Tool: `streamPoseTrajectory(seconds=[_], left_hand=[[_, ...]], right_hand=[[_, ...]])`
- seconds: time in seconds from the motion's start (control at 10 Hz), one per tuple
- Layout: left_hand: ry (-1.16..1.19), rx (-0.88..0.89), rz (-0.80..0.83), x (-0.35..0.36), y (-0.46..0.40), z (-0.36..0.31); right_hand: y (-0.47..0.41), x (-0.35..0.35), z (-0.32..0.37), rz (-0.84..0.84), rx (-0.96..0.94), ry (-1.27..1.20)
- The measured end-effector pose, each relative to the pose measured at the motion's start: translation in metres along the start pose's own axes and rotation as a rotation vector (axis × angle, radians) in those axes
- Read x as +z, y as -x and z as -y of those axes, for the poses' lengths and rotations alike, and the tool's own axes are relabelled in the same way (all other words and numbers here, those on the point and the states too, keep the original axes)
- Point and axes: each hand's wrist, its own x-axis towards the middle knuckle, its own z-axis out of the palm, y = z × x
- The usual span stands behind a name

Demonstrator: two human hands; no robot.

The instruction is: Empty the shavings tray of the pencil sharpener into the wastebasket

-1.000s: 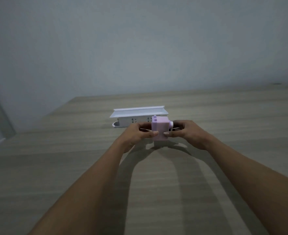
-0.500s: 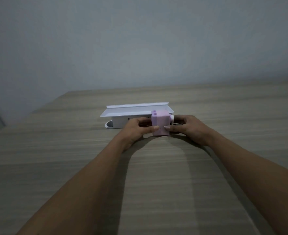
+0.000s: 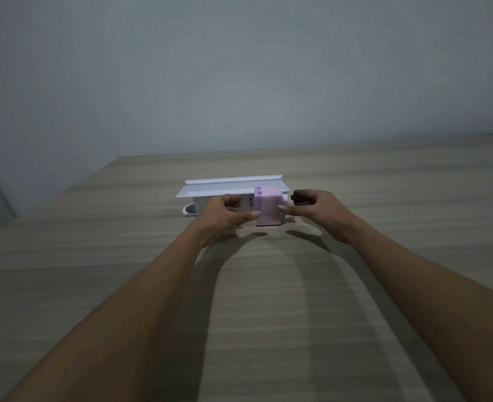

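The pink pencil sharpener (image 3: 266, 209) stands upright on the wooden table (image 3: 268, 300), a small crank knob showing on its right side. My left hand (image 3: 223, 217) is just left of it, thumb tip touching its front left edge, fingers spread beside it and not wrapped around. My right hand (image 3: 319, 211) is to the right with fingers apart, thumb tip near the front right edge and the other fingers clear of the body. The shavings tray cannot be made out. No wastebasket is in view.
A long white plastic box (image 3: 230, 190) with a flat lipped top and socket holes lies directly behind the sharpener. The table's left edge (image 3: 65, 192) drops off at the far left. A plain grey wall rises behind the table.
Both hands gripped the sharpener before; now they have spread apart from it, the right one moving off to the right. The sharpener stays in front of the white box.
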Motion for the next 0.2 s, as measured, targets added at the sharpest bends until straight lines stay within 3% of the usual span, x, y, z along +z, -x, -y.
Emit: streamPoseTrajectory(seconds=[0.1, 0.2], left_hand=[[-0.134, 0.042, -0.082, -0.004, 0.03, -0.009], [-0.309, 0.106, -0.207, -0.007, 0.062, -0.014]], right_hand=[[0.026, 0.005, 0.012, -0.113, -0.067, 0.094], [0.059, 0.016, 0.031, -0.12, -0.054, 0.302]])
